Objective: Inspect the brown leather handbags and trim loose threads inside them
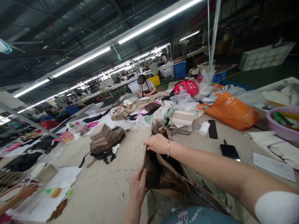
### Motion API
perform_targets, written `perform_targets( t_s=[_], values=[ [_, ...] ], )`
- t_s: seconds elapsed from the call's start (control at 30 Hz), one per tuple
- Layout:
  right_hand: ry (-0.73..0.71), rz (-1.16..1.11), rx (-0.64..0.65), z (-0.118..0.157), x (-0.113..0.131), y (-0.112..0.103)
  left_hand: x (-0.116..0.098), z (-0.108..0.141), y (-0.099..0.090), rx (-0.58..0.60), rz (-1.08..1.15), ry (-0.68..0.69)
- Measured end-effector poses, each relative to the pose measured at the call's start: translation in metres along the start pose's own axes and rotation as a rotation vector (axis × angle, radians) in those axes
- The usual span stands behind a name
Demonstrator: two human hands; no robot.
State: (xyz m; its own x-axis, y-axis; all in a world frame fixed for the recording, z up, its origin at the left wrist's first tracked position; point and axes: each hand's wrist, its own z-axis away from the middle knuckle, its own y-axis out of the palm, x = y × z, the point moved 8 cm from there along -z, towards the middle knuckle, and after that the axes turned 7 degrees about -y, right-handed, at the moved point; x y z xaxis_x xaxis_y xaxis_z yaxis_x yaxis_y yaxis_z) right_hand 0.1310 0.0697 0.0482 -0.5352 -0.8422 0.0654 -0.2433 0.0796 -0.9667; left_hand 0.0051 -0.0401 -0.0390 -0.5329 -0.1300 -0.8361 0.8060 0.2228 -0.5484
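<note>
A brown fabric bag (171, 177) lies at the near edge of the table, its dark inside showing. My left hand (138, 183) grips the bag's left edge between thumb and fingers. Farther up the same edge, my right hand (158, 144) is closed on the fabric, with a silver bracelet at its wrist. Brown straps (164, 132) with metal parts lie just beyond the right hand. Grey-green fabric (212, 186) is spread under and beside the bag.
Stacked brown pieces (105, 138) stand left of centre; flat pieces (182, 119) are piled beyond the bag. An orange bag (233, 110), phone (229, 151), white roll (204, 128) and purple basin (283, 124) are right. A co-worker's hand (26, 190) is far left; another person (146, 87) sits ahead.
</note>
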Motion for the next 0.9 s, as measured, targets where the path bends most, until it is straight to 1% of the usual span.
perform_targets(
  t_s=[0.1,0.2,0.33,0.47,0.63,0.73,0.8,0.9],
  values=[
    [-0.062,0.025,0.046,-0.002,0.003,0.0,-0.004,-0.001,-0.003,0.017,-0.059,0.012],
    [-0.073,0.034,0.064,-0.006,0.003,0.0,-0.005,-0.002,-0.007,0.013,-0.144,0.033],
    [-0.087,0.033,0.066,-0.012,0.003,0.0,0.003,0.001,-0.018,-0.098,-0.241,0.026],
    [-0.075,0.025,0.058,-0.014,0.0,0.002,0.0,0.006,-0.026,-0.217,-0.28,0.12],
    [-0.1,0.013,0.069,-0.014,0.006,0.003,0.002,0.007,-0.029,-0.275,-0.258,0.134],
    [-0.101,0.009,0.072,-0.014,0.007,0.002,0.001,0.007,-0.03,-0.248,-0.279,0.12],
    [-0.089,0.007,0.07,-0.014,0.005,0.001,-0.003,0.005,-0.03,-0.18,-0.332,0.087],
    [-0.075,0.003,0.066,-0.014,0.003,0.001,-0.014,-0.001,-0.03,-0.072,-0.443,-0.003]
  ],
)
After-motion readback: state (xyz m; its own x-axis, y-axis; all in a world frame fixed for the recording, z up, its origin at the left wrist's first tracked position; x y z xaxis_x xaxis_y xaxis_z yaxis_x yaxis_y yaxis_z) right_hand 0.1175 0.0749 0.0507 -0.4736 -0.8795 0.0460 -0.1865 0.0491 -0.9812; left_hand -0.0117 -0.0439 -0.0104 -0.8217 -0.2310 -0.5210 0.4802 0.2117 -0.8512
